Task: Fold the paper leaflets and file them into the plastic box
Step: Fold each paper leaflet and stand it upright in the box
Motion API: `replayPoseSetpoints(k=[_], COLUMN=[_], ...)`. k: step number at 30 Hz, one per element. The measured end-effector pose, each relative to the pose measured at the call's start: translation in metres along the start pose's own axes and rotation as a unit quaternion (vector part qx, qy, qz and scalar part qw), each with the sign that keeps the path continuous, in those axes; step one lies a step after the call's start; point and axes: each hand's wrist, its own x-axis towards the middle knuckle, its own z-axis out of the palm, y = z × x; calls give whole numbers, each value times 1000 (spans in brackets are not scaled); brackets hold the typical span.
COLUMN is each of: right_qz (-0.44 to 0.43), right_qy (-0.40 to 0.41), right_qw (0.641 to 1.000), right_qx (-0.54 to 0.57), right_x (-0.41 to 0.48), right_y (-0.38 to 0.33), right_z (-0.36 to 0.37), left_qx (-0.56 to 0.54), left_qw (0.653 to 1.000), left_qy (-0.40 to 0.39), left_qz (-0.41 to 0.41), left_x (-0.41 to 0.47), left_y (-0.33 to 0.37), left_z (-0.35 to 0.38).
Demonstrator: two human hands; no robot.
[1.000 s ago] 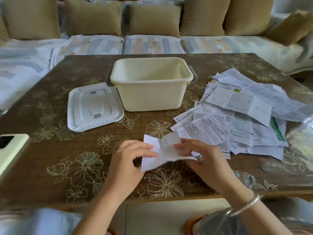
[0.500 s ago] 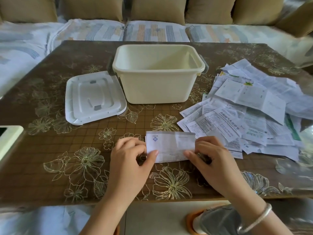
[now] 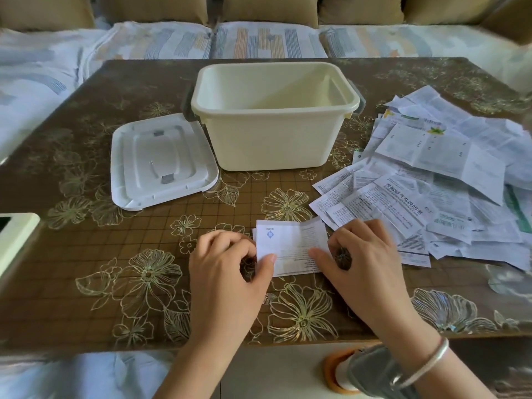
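A small white leaflet (image 3: 290,243), folded once and printed with a blue logo, lies flat near the table's front edge. My left hand (image 3: 227,272) pinches its left edge, thumb on top and fingers curled. My right hand (image 3: 365,263) pinches its right edge the same way. The cream plastic box (image 3: 270,139) stands open behind the leaflet with nothing visible inside. Its white lid (image 3: 161,162) lies flat to the box's left. A loose pile of unfolded leaflets (image 3: 431,182) spreads over the right of the table.
The brown table (image 3: 86,240) has a gold flower pattern. A white flat device (image 3: 14,240) sits at its left edge. A sofa (image 3: 259,38) with cushions runs behind the table. Below the front edge stands an orange-rimmed container (image 3: 345,372).
The crumpled leaflet I held up has been folded over and laid flat on the table. My hands came down with it and now hold its two side edges.
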Motion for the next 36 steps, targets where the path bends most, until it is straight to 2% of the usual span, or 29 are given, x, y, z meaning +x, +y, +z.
replayPoseSetpoints(k=[8, 13, 19, 26, 32, 36], right_qz=[56, 105, 176, 193, 182, 164], right_qy=[-52, -88, -156, -215, -201, -203], right_qw=[997, 989, 970, 955, 958, 964], right_qx=[14, -51, -58, -70, -88, -40], right_x=[2, 8, 27, 36, 35, 34], right_y=[-9, -22, -25, -27, -29, -29], right_z=[-7, -14, -20, -30, -27, -27], left_qx=[-3, 11, 7, -3, 17, 41], left_qw=[1000, 1000, 995, 996, 993, 988], left_qy=[1, -10, -41, -68, -106, -139], left_qz=[-16, -3, 89, 65, 42, 49], left_x=[-1, -1, 3, 10, 15, 20], left_y=[4, 9, 7, 9, 10, 12], left_z=[-2, -4, -1, 1, 3, 3])
